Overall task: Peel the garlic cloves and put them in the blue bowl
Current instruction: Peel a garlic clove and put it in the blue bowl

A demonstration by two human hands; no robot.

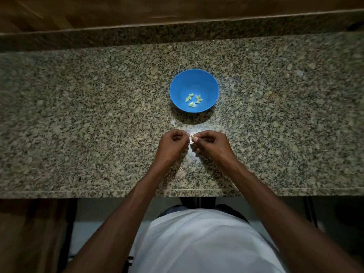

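Note:
A blue bowl [210, 83] stands on the granite counter and holds several peeled garlic cloves [194, 99] at its bottom. Just in front of the bowl, my left hand [172, 144] and my right hand [211, 144] meet fingertip to fingertip above the counter. Both pinch one small pale garlic clove [193, 137] between thumbs and forefingers. Most of the clove is hidden by the fingers.
A speckled granite counter [78, 119] runs left to right, with a raised ledge [177, 34] behind it. Thin bits of white garlic skin [173, 123] lie on the counter near the bowl and under my hands [194, 154]. The counter's front edge [98, 192] is close to my body.

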